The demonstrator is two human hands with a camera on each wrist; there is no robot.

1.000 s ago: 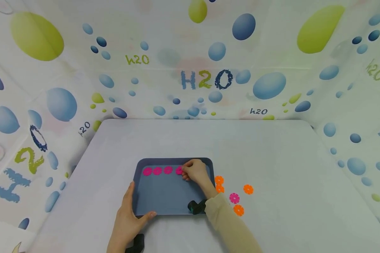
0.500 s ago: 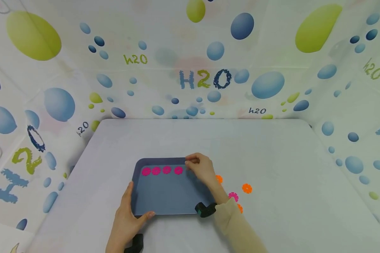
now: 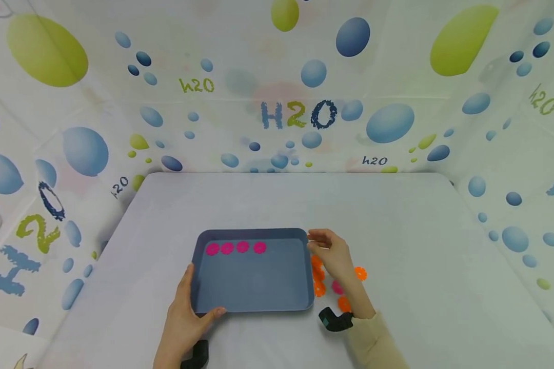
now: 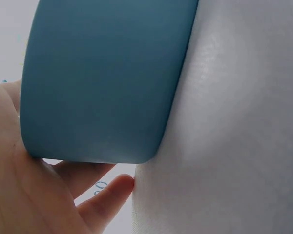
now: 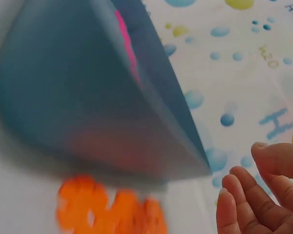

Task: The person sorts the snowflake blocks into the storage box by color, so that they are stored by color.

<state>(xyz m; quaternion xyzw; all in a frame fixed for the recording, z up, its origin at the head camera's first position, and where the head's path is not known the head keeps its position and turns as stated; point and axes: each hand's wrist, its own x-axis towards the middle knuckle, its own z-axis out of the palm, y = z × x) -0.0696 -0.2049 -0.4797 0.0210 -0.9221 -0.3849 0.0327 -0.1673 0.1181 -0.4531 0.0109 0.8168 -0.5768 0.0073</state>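
In the head view, a shallow blue-grey tray (image 3: 254, 287) lies on the white table. A row of several pink flower-shaped discs (image 3: 242, 247) sits inside it near the back wall. My left hand (image 3: 182, 312) holds the tray's front left corner, fingers along the left side and thumb at the front rim. My right hand (image 3: 332, 256) is just beyond the tray's right rim, above the table. In the right wrist view its loosely bent fingers (image 5: 254, 204) hold nothing. Several orange flower-shaped discs (image 3: 319, 289) lie below it beside the tray, partly overlapping.
A pink disc (image 3: 337, 287) lies among the orange ones, partly hidden by the right forearm. Another orange disc (image 3: 360, 273) is farther right. Behind the table (image 3: 397, 220) hangs a white curtain (image 3: 240, 41) with blue and green drops.
My right hand has let go of the fourth pink disc, leaving it in the row, and moved right, out past the tray's rim. The left hand stays at the corner.
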